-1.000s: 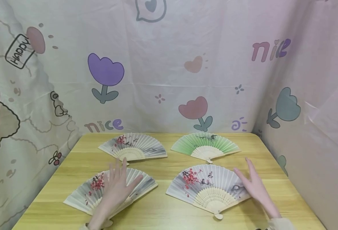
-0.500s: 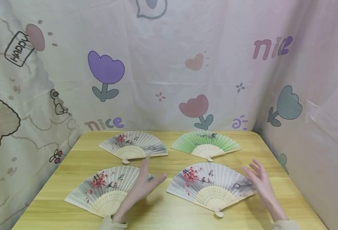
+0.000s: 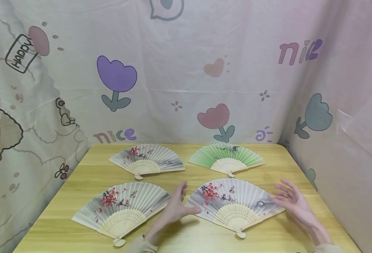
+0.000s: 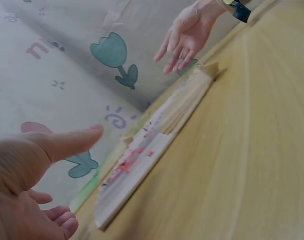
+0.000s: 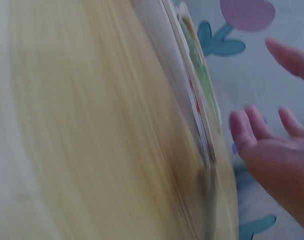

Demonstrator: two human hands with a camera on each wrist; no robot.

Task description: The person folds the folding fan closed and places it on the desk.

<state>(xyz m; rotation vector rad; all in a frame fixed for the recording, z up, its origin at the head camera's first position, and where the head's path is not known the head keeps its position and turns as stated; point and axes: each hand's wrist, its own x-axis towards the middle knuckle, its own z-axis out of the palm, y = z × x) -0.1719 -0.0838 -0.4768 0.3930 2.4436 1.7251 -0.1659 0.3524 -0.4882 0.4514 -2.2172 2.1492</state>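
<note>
A spread folding fan (image 3: 236, 211), grey-white with red blossoms and pale ribs, lies flat at the front right of the table, between my two hands. My left hand (image 3: 174, 211) is at its left edge, thumb out over the pleats; whether it touches is unclear. At the opposite edge is my right hand (image 3: 299, 209), fingers loosely bent, holding nothing. In the left wrist view the fan (image 4: 146, 145) appears nearly edge-on, past my left thumb. The right wrist view has my right hand (image 5: 277, 160) apart from the blurred fan edge.
A matching blossom fan (image 3: 122, 214) lies spread at the front left. Behind are another blossom fan (image 3: 148, 163) and a green fan (image 3: 227, 160), both spread. The wooden table (image 3: 56, 211) meets printed cloth walls (image 3: 173, 70) at its back and sides.
My left hand has moved right, from over the front left fan to the front right fan's left edge. My right hand has shifted slightly right, its fingers bending more. The fans lie nearly unchanged.
</note>
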